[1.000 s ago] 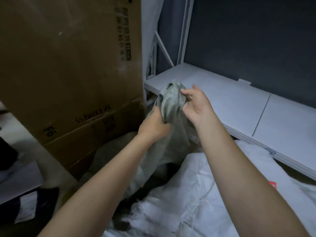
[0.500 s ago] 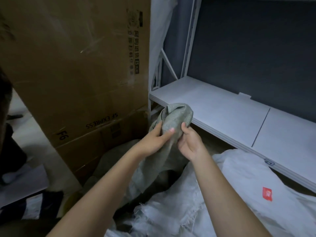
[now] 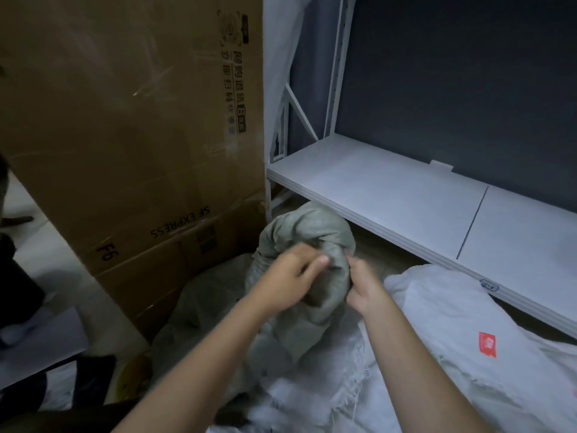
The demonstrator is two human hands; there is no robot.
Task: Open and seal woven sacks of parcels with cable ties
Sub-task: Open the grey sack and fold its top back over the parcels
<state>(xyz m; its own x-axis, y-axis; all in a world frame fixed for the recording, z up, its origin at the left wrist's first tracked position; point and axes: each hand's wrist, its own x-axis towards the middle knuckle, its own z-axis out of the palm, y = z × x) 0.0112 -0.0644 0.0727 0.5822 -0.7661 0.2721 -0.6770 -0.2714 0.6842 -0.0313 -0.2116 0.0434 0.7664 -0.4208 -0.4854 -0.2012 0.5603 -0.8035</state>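
Both hands, left hand [image 3: 288, 273] and right hand [image 3: 365, 285], are gripping the bunched grey sack [image 3: 307, 232] neck beside the white shelf [image 3: 390, 195].

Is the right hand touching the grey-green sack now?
Touching. The head view shows the right hand with fingers curled into the gathered top of the grey-green sack, no gap visible between them.

Grey-green sack [image 3: 307, 242]: coarse woven cloth, matt, heavily creased where bunched. White sack [image 3: 437, 310] beside it: woven plastic-looking fabric, slight sheen, its cut edge frayed into loose threads; a glossy red label [image 3: 487, 344] was stuck on it. Cardboard box [image 3: 125, 126]: brown corrugated paperboard, matt, scuffed and scratched, with black print. Shelf [image 3: 390, 195]: smooth, white, matt boards on a white-painted metal frame.
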